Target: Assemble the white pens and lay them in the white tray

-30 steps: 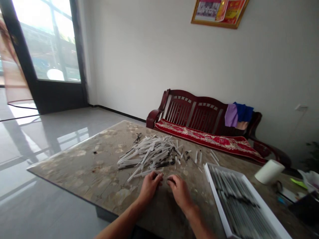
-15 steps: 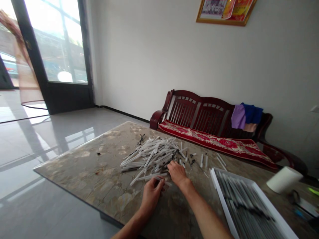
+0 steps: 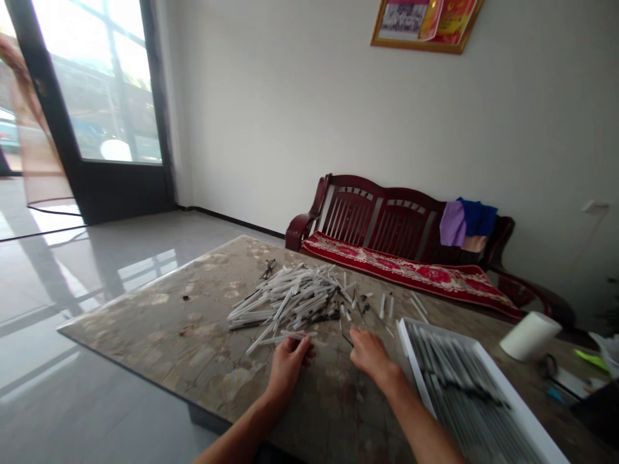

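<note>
Left hand (image 3: 287,367) is clamping fingers on a thin white plastic pen barrel (image 3: 298,334); right hand (image 3: 371,356) is resting, fingers together, on the mottled stone surface (image 3: 145,316).

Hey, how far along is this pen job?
Done: the white tray holds neat rows of pens. In hand: the left hand is closed on a white pen barrel; the right hand is open. Left: a loose heap of pen barrels on the stone table.

white plastic pen barrels (image 3: 285,299) lie crisscrossed in a heap, black parts (image 3: 325,316) at its right edge
</note>
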Motion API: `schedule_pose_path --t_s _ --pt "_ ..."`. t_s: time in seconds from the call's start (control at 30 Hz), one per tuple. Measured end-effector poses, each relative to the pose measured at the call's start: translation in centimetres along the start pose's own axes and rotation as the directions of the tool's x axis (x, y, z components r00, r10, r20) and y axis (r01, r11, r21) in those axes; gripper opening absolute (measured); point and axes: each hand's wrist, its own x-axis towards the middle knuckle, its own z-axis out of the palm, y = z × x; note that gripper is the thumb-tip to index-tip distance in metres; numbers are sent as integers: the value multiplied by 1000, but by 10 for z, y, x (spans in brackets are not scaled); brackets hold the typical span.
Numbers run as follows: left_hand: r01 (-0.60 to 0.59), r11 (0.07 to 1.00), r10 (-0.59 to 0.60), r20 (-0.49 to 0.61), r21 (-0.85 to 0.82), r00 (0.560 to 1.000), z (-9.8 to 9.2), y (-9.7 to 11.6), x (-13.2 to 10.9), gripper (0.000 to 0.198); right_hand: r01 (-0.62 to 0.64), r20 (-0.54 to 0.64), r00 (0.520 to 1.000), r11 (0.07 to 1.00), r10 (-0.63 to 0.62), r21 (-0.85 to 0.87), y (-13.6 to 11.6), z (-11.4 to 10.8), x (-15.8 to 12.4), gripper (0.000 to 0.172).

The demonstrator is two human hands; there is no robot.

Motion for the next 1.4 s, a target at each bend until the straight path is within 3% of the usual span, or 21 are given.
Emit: schedule_pose_path --t_s 0.07,0.1,0.17,0.2,0.27,0.37,0.67,1.0,1.23,1.4 --pt "116 986 -121 -32 -118 992 4 3 2 29 -90 -130 981 938 141 336 6 2 -9 24" --pt "172 969 -182 -38 -177 983 6 4 2 25 -98 -178 954 815 239 570 7 3 -14 20" --pt "247 933 -263 -24 -263 965 11 6 2 18 -6 -182 888 407 423 913 2 3 -23 18" --pt "269 921 -283 -11 -283 959 13 6 1 16 54 -159 864 226 477 973 -2 3 -27 21" --pt "294 909 -302 20 -296 953 17 6 -1 13 142 -119 833 0 541 990 -14 1 -35 30" --pt "329 895 -333 39 -302 942 19 6 -5 12 187 -89 813 -114 575 976 -30 -3 -42 37" --pt "389 867 -380 90 -312 921 18 8 -9 12 177 -116 858 -77 500 981 -47 5 -42 38" --pt "422 840 -410 110 -341 905 15 10 -11 12 161 -106 850 -62 515 985 -52 7 -45 39" --pt "422 849 -384 177 -317 906 17 10 -13 14 78 -123 906 125 404 989 -54 5 -45 28" --pt "479 730 -444 194 -488 875 17 14 -9 10 104 -154 953 195 262 975 -51 -7 -44 34"
